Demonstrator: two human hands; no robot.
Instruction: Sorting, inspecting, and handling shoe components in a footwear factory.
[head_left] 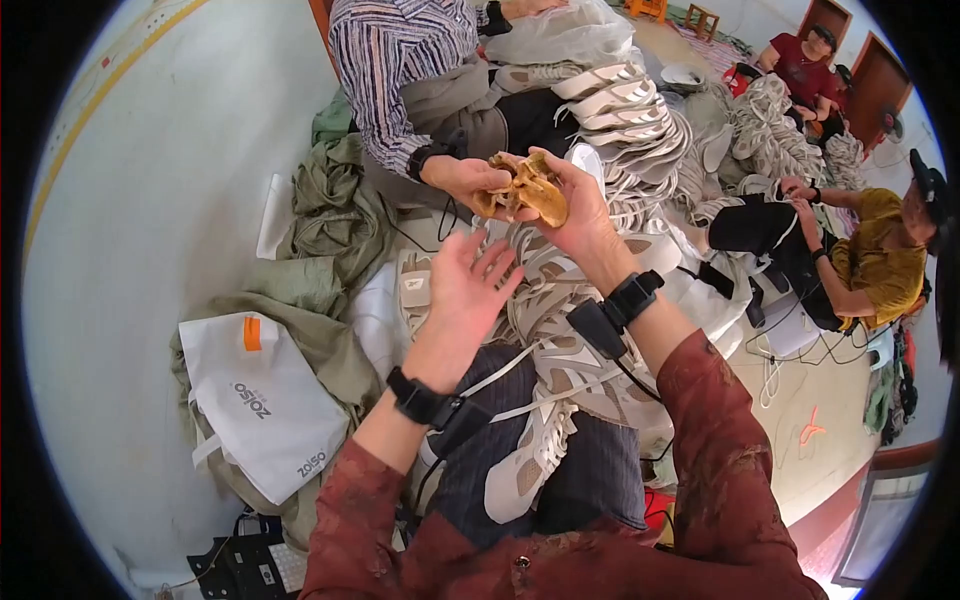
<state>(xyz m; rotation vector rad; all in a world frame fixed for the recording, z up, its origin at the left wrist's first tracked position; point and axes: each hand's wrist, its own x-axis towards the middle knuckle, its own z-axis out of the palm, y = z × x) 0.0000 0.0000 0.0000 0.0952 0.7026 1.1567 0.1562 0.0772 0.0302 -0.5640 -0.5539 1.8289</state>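
Work looks abt midway: 2 people's hands are on the yellow-brown bundle [546, 204], & parting from it isn't done yet. The person's R hand [582, 212] grasps its right side; a co-worker's hand [465, 178] holds the left. L hand [466, 283] is empty, fingers spread, just nearer. Bundle's at far centre, over pale shoes [585, 375]: curled, irregular, w/ a smooth orange-tan face; material unclear. 1 laced shoe [514, 488] lies near, on the lap.
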